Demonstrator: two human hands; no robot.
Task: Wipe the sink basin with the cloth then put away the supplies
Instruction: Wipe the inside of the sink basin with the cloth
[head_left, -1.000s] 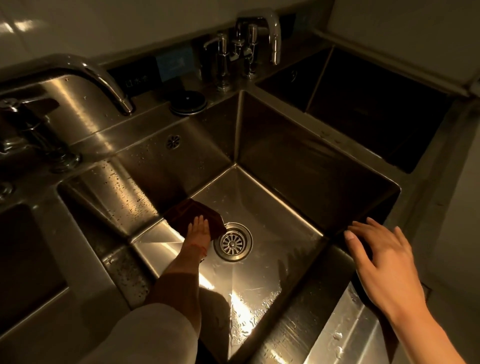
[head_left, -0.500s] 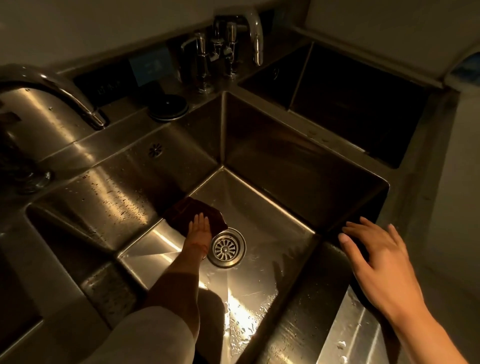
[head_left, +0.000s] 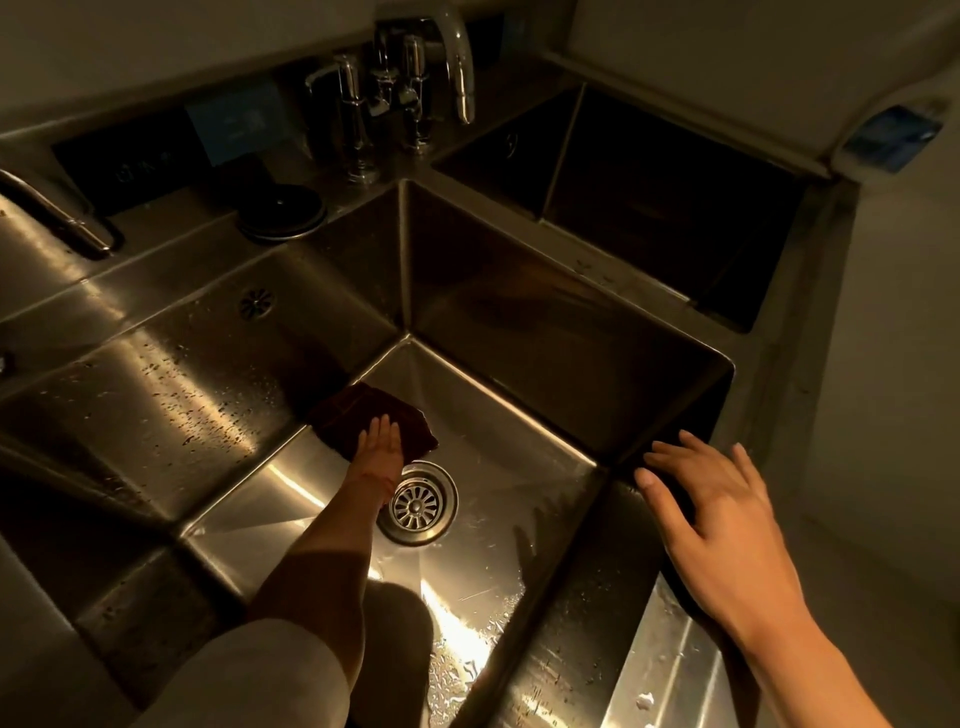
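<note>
Two hands in play, only one on the cloth. Left hand (head_left: 383, 440) flat, fingers straight and together, pressing the dark cloth (head_left: 363, 418) onto the floor of the sink basin (head_left: 498, 447), no pinch, no curl round it. Cloth just beyond the drain (head_left: 418, 503), toward the far-left edge of the floor, nearly touching the drain rim. Right hand (head_left: 711, 506) spread and relaxed, holding nothing, resting at or just above the basin's near-right rim, to the right of the drain; contact too dim to confirm. Faucet (head_left: 457, 62) and taps well beyond the drain, at the back corner. Round dark lid (head_left: 283, 210) on the ledge, far-left of the drain. Second basin (head_left: 649, 208) far-right of the drain.

Likely mid-wipe, much of the floor near the drain yet to cover, droplets showing on the near side. Risks: flat palm sliding off the wet cloth and leaving it bunched; cloth edge catching on the drain grate; bracing hand slipping on the wet rim.
</note>
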